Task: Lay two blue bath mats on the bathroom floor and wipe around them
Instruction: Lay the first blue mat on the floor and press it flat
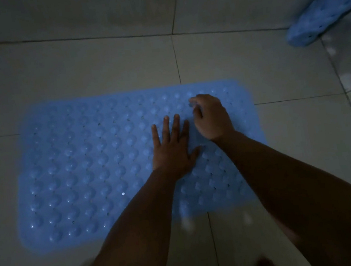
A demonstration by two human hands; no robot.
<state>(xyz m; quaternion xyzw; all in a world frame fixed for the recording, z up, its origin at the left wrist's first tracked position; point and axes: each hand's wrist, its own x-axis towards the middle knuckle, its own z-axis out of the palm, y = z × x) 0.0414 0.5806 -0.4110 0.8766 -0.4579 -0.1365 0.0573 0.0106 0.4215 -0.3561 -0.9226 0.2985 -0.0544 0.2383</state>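
Left hand (173, 148) spread flat on laid mat (85, 166); right hand (211, 117) curled, grip unclear. Second mat (323, 10) bunched at 2 o'clock, long axis diagonal — my right hand's nearer.

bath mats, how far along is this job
One blue mat already lies flat on the tiled floor. In hand: the left hand presses it flat while the right hand, fingers curled, works at its surface. Left: the second mat, still bunched at the far right, and the wiping; no cloth shows.
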